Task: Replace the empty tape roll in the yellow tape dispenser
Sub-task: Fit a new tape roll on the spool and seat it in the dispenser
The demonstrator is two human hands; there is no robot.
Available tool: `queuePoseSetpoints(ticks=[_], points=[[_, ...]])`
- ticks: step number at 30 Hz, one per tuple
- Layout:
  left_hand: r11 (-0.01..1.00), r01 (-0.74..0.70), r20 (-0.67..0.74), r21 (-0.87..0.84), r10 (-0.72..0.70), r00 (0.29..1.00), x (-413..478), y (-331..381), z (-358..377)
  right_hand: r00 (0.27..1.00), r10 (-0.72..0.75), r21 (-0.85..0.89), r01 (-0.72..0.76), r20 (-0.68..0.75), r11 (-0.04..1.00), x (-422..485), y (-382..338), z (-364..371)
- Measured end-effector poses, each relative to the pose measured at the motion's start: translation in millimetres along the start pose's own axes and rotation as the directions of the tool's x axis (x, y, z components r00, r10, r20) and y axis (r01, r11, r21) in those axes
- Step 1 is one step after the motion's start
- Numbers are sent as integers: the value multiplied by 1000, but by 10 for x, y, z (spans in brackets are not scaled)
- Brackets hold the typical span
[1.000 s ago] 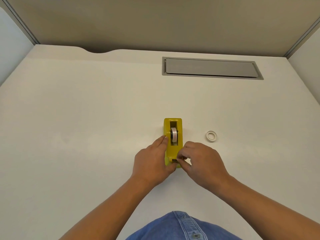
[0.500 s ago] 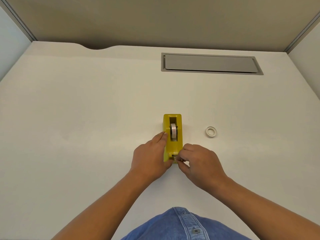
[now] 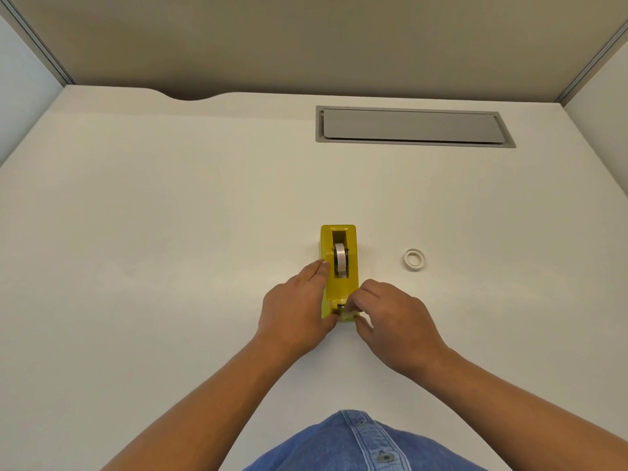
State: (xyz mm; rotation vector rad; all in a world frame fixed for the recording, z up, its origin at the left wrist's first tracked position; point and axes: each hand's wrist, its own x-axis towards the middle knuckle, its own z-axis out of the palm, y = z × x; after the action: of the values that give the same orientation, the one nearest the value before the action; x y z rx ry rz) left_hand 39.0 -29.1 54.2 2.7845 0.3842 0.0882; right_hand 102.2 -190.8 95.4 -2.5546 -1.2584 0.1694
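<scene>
The yellow tape dispenser [image 3: 341, 290] stands on the white desk [image 3: 170, 249], its cutter end toward me. A roll of clear tape [image 3: 340, 264] sits in its slot. My left hand [image 3: 296, 307] grips the dispenser's left side and near corner. My right hand [image 3: 390, 319] pinches the tape end at the cutter between thumb and forefinger. A small empty white tape core [image 3: 414, 259] lies flat on the desk to the right of the dispenser, apart from both hands.
A grey cable hatch [image 3: 413, 126] is set into the desk at the back right. Partition walls [image 3: 306, 39] close off the back and both sides. My blue denim shirt [image 3: 360, 447] shows at the bottom edge.
Both hands stay on the dispenser. My right fingers have shifted a little at the cutter end. The view has tilted slightly.
</scene>
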Motion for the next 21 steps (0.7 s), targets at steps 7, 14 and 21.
queuePoseSetpoints(ticks=[7, 14, 21], points=[[1000, -9, -3, -7, 9, 1000, -2, 3, 0, 1000, 29, 47, -28, -12, 998, -3, 18, 15], [1000, -17, 6, -9, 17, 1000, 1, -1, 7, 999, 36, 4, -36, -30, 999, 83, 11, 26], [1000, -8, 10, -22, 8, 1000, -1, 1, 22, 994, 106, 111, -103, -20, 988, 108, 30, 95]])
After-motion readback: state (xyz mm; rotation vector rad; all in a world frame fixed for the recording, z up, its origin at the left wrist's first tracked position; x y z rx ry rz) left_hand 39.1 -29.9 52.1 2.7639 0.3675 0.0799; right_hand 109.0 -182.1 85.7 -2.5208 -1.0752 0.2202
